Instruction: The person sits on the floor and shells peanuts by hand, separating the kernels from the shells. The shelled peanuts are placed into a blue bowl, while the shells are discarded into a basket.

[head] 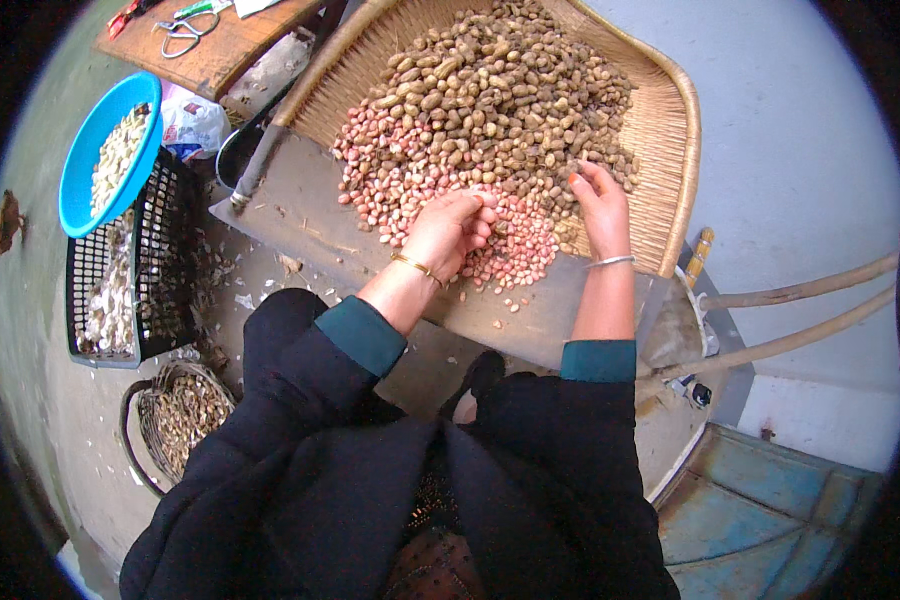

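A woven winnowing basket (686, 150) tilts in front of me, heaped with unshelled peanuts (495, 90). Shelled pink peanut kernels (390, 202) lie along the heap's lower left and front. Over the kernels is my left hand (454, 232), its fingers curled and thumb near the forefinger; whether something small is between them is hidden. My right hand (602, 202) is at the lower right edge of the unshelled peanuts, thumb and forefinger close together at the nuts. I cannot tell if it pinches one.
At the left, a blue basin (70, 187) of pale pieces rests on a black plastic crate (139, 300). Below stands a wicker basket (146, 409) of shell-like bits. Scissors (184, 34) lie on a wooden table (217, 56). Wooden poles (802, 289) reach in from the right.
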The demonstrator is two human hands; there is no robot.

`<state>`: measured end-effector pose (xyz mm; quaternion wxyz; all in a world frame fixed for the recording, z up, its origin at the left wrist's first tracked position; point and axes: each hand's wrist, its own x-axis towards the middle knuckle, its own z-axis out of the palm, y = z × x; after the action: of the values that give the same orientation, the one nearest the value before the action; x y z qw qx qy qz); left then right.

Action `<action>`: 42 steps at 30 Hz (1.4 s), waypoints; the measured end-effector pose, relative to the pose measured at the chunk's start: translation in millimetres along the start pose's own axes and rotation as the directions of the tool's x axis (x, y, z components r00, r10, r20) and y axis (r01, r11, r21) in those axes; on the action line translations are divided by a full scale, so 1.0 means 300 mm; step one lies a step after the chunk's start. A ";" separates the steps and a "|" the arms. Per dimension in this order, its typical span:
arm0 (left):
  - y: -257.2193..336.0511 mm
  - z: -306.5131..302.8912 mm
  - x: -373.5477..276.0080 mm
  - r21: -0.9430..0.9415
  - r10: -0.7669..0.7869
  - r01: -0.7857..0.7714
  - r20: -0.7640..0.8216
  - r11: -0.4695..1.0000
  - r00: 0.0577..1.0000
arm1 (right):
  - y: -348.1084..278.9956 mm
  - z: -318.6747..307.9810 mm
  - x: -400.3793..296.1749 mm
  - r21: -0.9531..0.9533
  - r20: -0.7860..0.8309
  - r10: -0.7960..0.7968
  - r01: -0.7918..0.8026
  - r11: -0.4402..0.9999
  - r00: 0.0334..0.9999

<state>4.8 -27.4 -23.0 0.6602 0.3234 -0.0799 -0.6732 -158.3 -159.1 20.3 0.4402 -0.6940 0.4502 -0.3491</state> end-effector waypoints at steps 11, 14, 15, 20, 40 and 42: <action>0.012 0.036 -0.032 0.479 0.098 -0.184 0.198 0.858 0.975 | -0.159 0.115 -0.202 -0.190 0.317 -0.307 0.377 0.907 0.897; 0.011 0.021 -0.022 0.390 0.015 -0.126 0.276 0.912 0.961 | -0.115 0.104 -0.215 -0.050 0.277 -0.282 0.306 0.951 0.919; 0.014 0.026 -0.020 0.423 -0.017 -0.102 0.269 0.900 0.963 | -0.112 0.114 -0.213 0.024 0.250 -0.274 0.277 0.960 0.928; 0.046 0.068 -0.062 0.500 -0.050 -0.072 0.225 0.863 0.973 | -0.064 0.153 -0.247 0.324 0.070 0.091 -0.109 0.940 0.993; -0.013 0.035 -0.048 0.026 0.003 -0.007 0.142 1.000 0.990 | -0.052 0.271 -0.297 0.799 0.108 0.083 -0.136 0.585 0.991; -0.024 0.027 -0.040 -0.086 -0.032 0.051 0.199 0.995 0.979 | -0.033 0.269 -0.292 0.859 0.145 0.078 -0.164 0.485 0.986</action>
<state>-6.6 -17.9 -16.7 0.6488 0.2263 -0.1075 -0.7185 -114.7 -51.5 -8.1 0.7715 -0.3591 0.2420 -0.4660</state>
